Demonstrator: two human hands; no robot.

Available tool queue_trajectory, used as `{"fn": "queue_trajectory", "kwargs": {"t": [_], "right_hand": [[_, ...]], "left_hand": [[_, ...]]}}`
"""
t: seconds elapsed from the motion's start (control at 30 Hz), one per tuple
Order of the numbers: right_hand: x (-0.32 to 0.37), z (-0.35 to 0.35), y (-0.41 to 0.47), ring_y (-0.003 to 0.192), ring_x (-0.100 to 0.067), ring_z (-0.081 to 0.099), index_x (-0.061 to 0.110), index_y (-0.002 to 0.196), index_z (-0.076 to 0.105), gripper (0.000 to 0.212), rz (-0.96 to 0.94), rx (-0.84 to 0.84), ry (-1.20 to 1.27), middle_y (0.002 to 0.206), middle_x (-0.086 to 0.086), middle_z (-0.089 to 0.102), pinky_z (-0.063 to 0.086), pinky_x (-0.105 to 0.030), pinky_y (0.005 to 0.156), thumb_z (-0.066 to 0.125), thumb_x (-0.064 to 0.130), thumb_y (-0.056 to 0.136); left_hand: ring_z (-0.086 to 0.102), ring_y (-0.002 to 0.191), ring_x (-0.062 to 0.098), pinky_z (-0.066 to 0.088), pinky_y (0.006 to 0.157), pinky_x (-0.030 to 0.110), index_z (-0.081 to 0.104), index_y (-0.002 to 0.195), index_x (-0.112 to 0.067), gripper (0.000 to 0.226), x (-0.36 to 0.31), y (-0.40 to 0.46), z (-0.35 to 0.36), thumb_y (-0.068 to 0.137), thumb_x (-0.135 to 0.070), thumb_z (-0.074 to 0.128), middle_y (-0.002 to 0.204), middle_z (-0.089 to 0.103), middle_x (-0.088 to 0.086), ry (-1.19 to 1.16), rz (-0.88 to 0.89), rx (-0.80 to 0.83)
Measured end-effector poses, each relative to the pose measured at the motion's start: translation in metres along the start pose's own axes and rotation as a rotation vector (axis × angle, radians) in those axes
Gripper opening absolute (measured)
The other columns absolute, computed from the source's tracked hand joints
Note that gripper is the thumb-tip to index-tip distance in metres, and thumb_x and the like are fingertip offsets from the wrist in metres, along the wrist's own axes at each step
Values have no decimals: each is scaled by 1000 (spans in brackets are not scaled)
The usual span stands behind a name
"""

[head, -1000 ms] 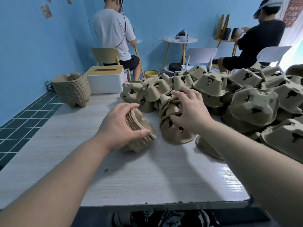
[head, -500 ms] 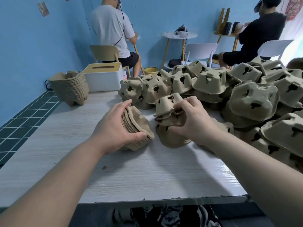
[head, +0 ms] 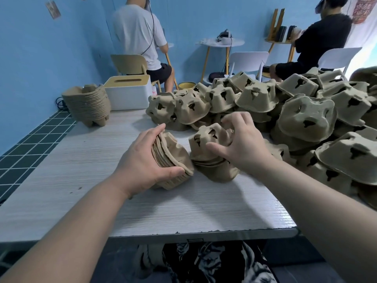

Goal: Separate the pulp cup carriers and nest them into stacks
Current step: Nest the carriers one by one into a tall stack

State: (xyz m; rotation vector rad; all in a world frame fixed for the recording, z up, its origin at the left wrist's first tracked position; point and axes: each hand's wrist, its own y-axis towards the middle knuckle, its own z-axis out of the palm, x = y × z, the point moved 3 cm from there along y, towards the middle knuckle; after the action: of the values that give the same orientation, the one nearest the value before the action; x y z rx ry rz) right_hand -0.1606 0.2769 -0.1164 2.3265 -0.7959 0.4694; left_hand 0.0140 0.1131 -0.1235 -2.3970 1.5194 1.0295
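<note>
My left hand [head: 142, 160] grips a small nested stack of brown pulp carriers [head: 173, 158], tipped on its side on the table. Just to the right, my right hand [head: 238, 144] holds a single upturned carrier [head: 208, 139] by its far side, thumb at the front, on top of a few other carriers [head: 216, 170]. The two bundles nearly touch. A big loose heap of carriers [head: 306, 119] fills the right and back of the table. A tall finished stack [head: 87, 103] stands at the far left corner.
The pale wood-grain table [head: 102, 190] ends at a near edge just in front of me. A white box with a yellow lid [head: 128, 90] sits behind the finished stack. Two seated people, chairs and small round tables are beyond the table, against the blue wall.
My right hand has brought its carrier down and toward the left-hand stack, from lifted above the pile to resting on it. My left hand has kept its hold on the stack.
</note>
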Motion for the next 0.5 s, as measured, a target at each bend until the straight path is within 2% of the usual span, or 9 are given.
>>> {"fn": "queue_trajectory", "kwargs": {"t": [0.03, 0.1, 0.17, 0.27, 0.4, 0.5], "right_hand": [[3, 1, 4, 109, -13, 48, 22, 125, 48, 70, 7, 13, -10, 124, 4, 42, 42, -29, 90, 74, 55, 69], [10, 7, 14, 118, -16, 47, 22, 134, 43, 76, 24, 66, -67, 129, 1, 49, 41, -31, 93, 70, 57, 73], [14, 14, 21, 114, -21, 51, 22, 132, 45, 72, 51, 116, -141, 119, -1, 59, 43, -32, 86, 67, 57, 74], [20, 17, 25, 105, -21, 54, 21, 123, 49, 60, 43, 110, -170, 111, 0, 60, 44, -32, 80, 65, 52, 75], [20, 5, 23, 92, -13, 51, 20, 117, 51, 49, 42, -20, 1, 103, 4, 52, 36, -25, 77, 67, 45, 78], [15, -8, 19, 95, -13, 54, 20, 113, 52, 39, 86, -130, 180, 106, 3, 56, 44, -27, 83, 64, 43, 84]], "left_hand": [[38, 130, 5, 28, 102, 21, 29, 150, -36, 112, 0, 0, 0, 56, -47, 89, 133, 38, -20, -4, -2, 2], [38, 131, 5, 28, 103, 20, 30, 150, -36, 112, 0, 0, 0, 56, -46, 90, 132, 37, -20, -12, -4, 1], [38, 131, 5, 27, 103, 20, 30, 150, -35, 112, 0, 0, 0, 56, -46, 90, 133, 37, -20, -14, -3, 0], [38, 131, 5, 27, 104, 20, 29, 150, -35, 113, 1, -1, -1, 55, -47, 89, 133, 38, -19, -27, -4, -4], [38, 130, 4, 29, 104, 21, 30, 149, -36, 113, 4, -1, -1, 55, -49, 91, 135, 39, -18, -51, -9, -6], [37, 128, 1, 28, 102, 20, 30, 149, -37, 113, 3, 0, 0, 55, -49, 92, 134, 38, -20, -48, -2, -10]]}}
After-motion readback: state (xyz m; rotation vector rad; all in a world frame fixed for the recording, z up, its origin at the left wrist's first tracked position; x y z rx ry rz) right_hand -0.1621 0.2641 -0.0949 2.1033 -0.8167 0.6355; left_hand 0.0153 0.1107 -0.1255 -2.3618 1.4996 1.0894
